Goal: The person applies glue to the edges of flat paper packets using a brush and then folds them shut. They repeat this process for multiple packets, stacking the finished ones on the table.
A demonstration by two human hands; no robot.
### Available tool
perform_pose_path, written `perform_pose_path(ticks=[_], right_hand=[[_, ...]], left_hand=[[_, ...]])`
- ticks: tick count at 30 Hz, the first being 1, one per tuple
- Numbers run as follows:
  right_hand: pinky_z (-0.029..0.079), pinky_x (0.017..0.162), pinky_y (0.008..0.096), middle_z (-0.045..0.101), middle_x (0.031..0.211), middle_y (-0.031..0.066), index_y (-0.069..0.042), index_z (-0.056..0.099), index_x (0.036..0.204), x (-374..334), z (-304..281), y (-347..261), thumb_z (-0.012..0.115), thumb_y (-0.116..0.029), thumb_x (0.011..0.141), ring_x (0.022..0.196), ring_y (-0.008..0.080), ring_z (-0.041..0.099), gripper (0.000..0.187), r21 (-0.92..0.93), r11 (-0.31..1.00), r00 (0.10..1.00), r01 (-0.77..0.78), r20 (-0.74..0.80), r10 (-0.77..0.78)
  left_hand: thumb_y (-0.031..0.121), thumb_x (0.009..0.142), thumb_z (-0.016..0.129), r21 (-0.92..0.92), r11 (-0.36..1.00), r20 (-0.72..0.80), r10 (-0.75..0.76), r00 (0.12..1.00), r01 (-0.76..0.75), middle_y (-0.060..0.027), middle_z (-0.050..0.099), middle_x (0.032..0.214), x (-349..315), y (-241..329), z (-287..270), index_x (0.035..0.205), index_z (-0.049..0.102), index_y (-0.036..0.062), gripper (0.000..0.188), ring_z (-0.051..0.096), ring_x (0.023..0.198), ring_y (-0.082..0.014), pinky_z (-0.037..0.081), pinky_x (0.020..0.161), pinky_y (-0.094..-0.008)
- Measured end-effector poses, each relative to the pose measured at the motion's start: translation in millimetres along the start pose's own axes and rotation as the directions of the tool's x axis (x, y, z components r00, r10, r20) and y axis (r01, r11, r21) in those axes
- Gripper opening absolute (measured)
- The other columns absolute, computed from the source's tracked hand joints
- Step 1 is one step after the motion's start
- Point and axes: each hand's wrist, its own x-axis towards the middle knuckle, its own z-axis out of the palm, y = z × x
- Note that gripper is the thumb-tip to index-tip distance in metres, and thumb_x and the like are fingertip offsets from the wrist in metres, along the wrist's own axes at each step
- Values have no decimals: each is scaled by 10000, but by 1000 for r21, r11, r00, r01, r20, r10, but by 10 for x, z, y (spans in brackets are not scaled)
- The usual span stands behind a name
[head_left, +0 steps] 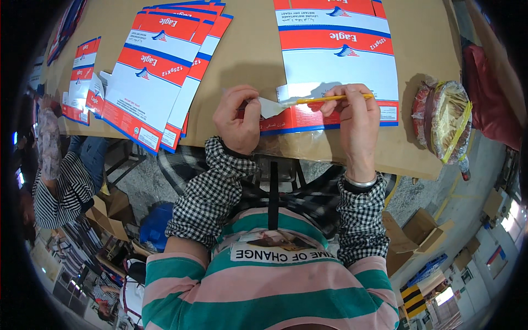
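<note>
A flat printed carton [338, 71] in red, white and blue lies on the cardboard-covered table in front of me. My left hand [239, 119] pinches a corner flap at its near left end, turned up so that its greyish unprinted side [269, 109] shows. In the fingers of my right hand [356, 118] is a thin yellow stick [319, 99], held level above the carton's near edge. Its left tip is at the raised flap; whether it touches cannot be told, nor what kind of tip it has.
Overlapping flat cartons [148, 71] are fanned out at the left, beside a smaller carton piece [82, 82]. A round container wrapped in plastic and yellow tape [444, 121] stands at the right table edge. Another person's arm [49, 143] reaches in at far left. Open cardboard boxes [418, 234] sit on the floor.
</note>
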Motion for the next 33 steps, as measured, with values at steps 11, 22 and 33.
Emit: perform_pose_path(ticks=[11,22,33], right_hand=[[508,642,272,633,850,147,39,545,885,-60,39,-42,463,-88,938,689,170,625,160,0,999,997,35,68,-35],[517,653,276,635,843,141,41,546,884,-85,64,-105,464,-69,936,697,163,624,146,-56,992,992,110,73,-106],[522,660,288,632,854,147,36,540,883,-59,77,-88,452,-53,933,700,168,623,135,-49,995,991,84,107,-78]], left_hand=[[-24,770,563,-35,999,-10,-17,1000,16,-120,619,885,-8,-4,11,831,599,-37,72,594,745,-183,479,663,-268],[-26,764,569,-49,997,-6,-64,998,64,-111,621,876,-9,-15,19,830,602,-33,73,594,730,-174,478,640,-263],[-26,766,564,-24,999,-10,-25,1000,25,-112,622,882,7,-37,25,836,604,-29,80,594,725,-174,476,638,-262]])
